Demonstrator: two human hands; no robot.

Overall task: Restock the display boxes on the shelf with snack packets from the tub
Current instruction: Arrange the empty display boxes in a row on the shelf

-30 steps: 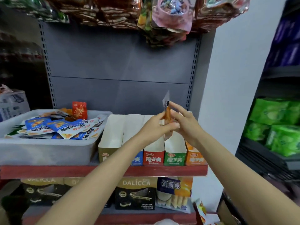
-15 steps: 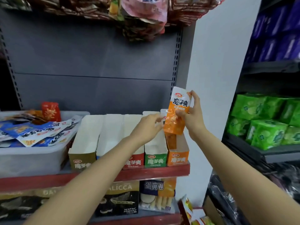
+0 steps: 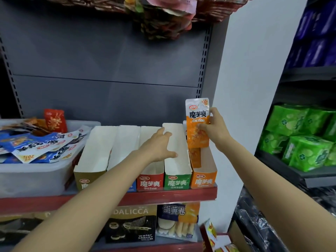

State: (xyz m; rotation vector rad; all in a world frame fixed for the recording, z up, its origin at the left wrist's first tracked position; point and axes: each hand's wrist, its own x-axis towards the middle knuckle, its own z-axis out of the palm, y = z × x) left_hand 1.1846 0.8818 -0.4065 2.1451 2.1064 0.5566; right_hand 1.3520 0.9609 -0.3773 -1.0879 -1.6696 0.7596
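Observation:
Several open display boxes stand in a row on the red shelf (image 3: 163, 197). My right hand (image 3: 213, 128) grips an orange snack packet (image 3: 197, 122) upright above the back of the orange box (image 3: 204, 171), where another orange packet (image 3: 195, 156) lies. With fingers spread, my left hand (image 3: 160, 144) rests on the wall between the red box (image 3: 150, 179) and the green box (image 3: 177, 171). The grey tub (image 3: 36, 177) at the left holds a pile of blue, white and red packets (image 3: 40, 144).
Snack bags hang overhead from the upper shelf (image 3: 163, 15). Wafer and egg-roll boxes (image 3: 134, 224) fill the shelf below. A white wall panel (image 3: 254, 88) stands right of the shelf, with green packs (image 3: 300, 137) on a dark rack beyond it.
My hands came apart: the right hand carried the orange packet over to the orange box and turned its face to me, while the left hand dropped onto the box walls. The camera shifted right.

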